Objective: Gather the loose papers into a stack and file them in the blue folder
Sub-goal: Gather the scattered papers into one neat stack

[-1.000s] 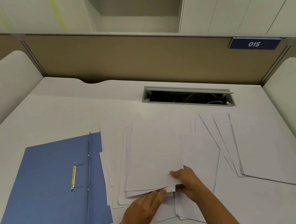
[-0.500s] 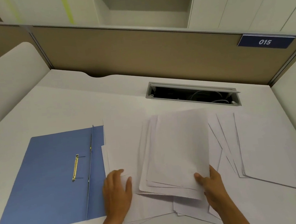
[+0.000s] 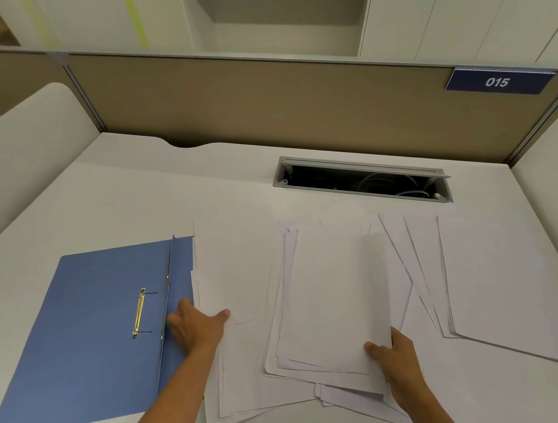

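The open folder [image 3: 87, 334] holds no papers yet, the left hand [image 3: 196, 326] pinching a sheet [image 3: 235, 267] beside it while the right hand [image 3: 394, 359] grips a stack [image 3: 335, 302].

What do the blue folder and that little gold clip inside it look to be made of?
The blue folder looks like thin matte card: flat, dull, with a sharp centre crease. The gold clip seems to be brass-coloured metal, judging by its shiny glint; it could be plated.
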`<move>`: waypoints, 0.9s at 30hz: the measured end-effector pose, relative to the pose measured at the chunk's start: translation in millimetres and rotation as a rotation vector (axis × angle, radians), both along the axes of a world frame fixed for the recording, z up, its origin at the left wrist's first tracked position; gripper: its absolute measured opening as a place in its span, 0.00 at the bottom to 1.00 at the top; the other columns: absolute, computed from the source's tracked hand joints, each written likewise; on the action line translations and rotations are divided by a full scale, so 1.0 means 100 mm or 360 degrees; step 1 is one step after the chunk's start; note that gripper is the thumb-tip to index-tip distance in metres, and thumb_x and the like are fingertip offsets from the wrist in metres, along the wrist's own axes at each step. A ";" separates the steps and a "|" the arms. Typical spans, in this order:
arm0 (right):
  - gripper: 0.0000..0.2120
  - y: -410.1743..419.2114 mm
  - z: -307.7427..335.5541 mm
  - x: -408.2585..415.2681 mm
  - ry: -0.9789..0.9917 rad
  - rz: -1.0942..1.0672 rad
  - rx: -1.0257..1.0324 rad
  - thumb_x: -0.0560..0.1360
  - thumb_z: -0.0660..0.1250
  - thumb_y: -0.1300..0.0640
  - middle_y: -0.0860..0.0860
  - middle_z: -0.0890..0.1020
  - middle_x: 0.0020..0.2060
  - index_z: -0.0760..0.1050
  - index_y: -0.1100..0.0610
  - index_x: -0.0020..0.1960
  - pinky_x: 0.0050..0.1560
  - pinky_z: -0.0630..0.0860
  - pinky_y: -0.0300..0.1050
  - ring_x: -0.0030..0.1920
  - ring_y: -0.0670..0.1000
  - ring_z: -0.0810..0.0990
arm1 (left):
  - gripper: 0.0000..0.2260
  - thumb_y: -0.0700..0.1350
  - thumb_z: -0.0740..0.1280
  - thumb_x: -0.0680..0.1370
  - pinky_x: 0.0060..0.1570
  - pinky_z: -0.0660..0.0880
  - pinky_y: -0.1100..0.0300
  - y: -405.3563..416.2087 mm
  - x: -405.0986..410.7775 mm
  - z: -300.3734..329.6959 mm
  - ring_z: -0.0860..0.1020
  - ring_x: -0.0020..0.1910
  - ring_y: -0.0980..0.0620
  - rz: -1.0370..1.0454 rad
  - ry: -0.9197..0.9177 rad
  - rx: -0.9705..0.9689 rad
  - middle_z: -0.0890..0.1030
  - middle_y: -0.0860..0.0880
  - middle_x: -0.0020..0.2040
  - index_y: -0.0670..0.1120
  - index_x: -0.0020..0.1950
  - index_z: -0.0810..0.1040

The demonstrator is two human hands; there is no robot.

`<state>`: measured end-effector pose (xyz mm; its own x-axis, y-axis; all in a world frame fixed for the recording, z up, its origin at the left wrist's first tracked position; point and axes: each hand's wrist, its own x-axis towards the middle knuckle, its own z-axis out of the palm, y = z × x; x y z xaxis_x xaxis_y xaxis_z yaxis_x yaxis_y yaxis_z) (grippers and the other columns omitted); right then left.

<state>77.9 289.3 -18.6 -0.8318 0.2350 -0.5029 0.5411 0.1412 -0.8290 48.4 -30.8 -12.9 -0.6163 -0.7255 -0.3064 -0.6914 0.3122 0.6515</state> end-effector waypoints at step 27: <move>0.19 0.20 -0.04 0.12 0.0050 0.0022 -0.0368 0.76 0.65 0.68 0.55 0.81 0.56 0.71 0.56 0.65 0.59 0.76 0.63 0.54 0.61 0.80 | 0.15 0.42 0.58 0.82 0.51 0.68 0.57 -0.25 0.00 0.82 0.77 0.52 0.41 -0.0311 0.0612 -0.0277 0.81 0.38 0.55 0.39 0.64 0.77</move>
